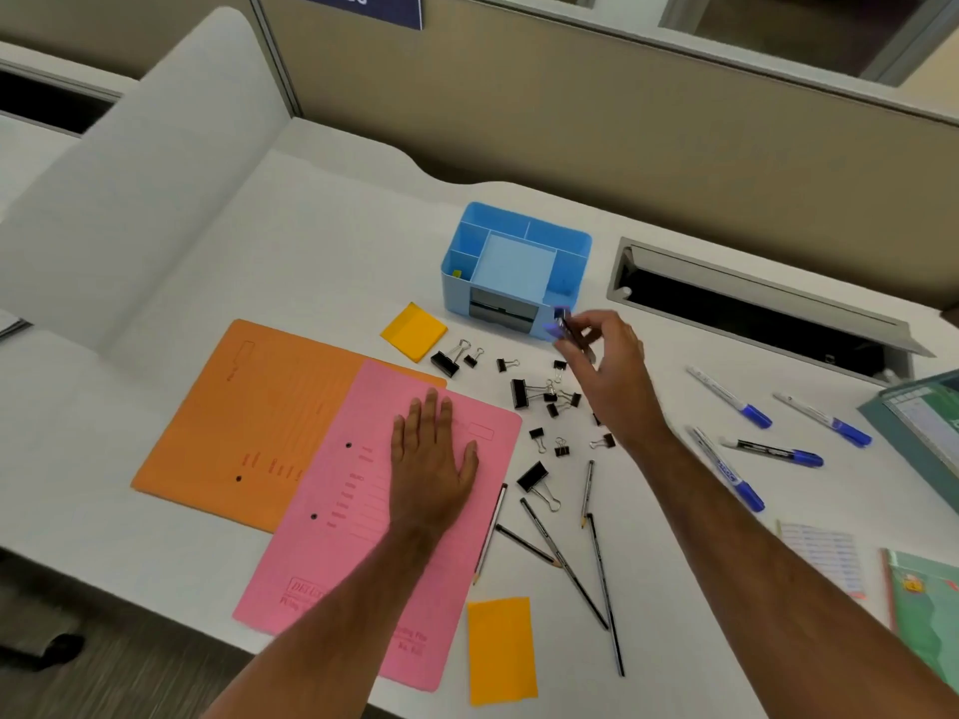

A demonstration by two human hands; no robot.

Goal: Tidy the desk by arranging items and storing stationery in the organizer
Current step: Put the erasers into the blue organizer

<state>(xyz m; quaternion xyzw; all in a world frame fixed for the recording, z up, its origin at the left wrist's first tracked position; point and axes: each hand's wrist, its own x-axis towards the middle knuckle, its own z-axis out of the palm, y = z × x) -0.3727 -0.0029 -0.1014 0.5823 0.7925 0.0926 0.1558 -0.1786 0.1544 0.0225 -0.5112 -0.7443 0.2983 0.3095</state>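
Observation:
A blue desk organizer (519, 236) with several compartments stands at the middle back of the white desk. My right hand (612, 371) pinches a small blue-capped item (563, 324), blurred, just in front of the organizer's front right corner. My left hand (433, 459) lies flat, fingers straight, on a pink folder (337, 542) that overlaps an orange folder (249, 422). Several black binder clips (529, 394) are scattered between the folders and my right forearm. Several pencils (597, 563) lie below them. Blue-capped markers (747, 412) lie at the right.
Two yellow sticky pads sit on the desk, one (413, 332) left of the organizer, one (501, 651) at the front edge. An open cable tray (752, 313) runs at the back right. Green books (929, 609) and a paper slip lie at the far right. A partition stands behind.

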